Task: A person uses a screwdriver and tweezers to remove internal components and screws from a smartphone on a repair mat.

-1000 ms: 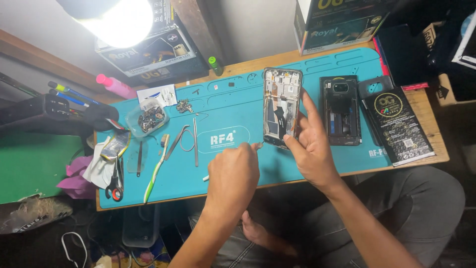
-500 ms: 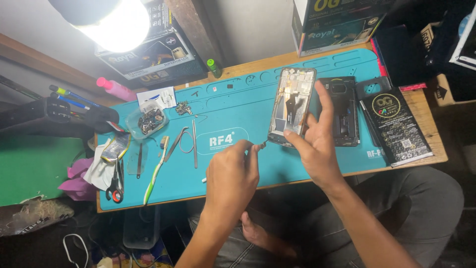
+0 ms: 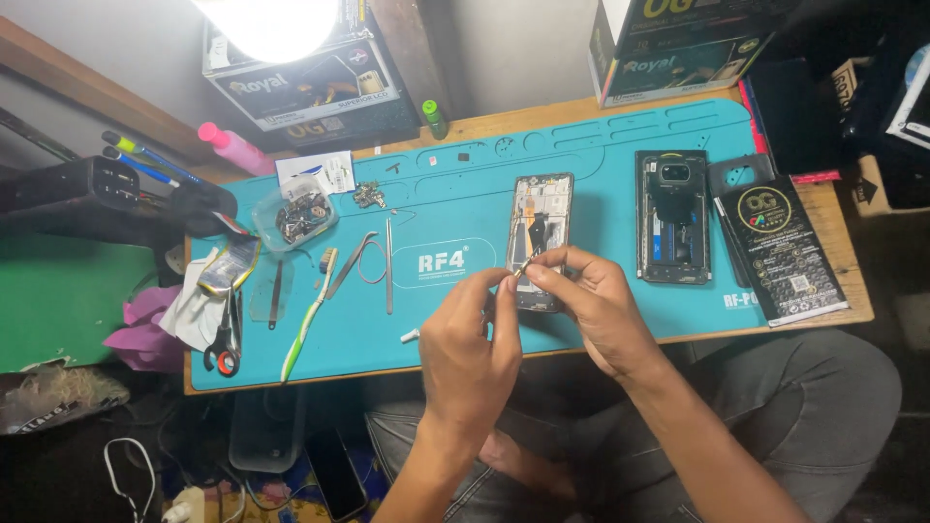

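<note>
Both hands pinch over the opened black phone frame (image 3: pixel 539 232) on the teal mat: left hand (image 3: pixel 472 339) gripping a thin metal tool, right hand (image 3: pixel 593 308) closed beside it; a slip could tear the flex cable just beyond the fingertips.

From my view, the opened phone (image 3: pixel 539 232) lies mid-mat (image 3: pixel 601 145); the back cover (image 3: pixel 673 215) lies right of it, tweezers (image 3: pixel 388 263), toothbrush (image 3: pixel 308 315) and scissors (image 3: pixel 225 339) to its left.
</note>
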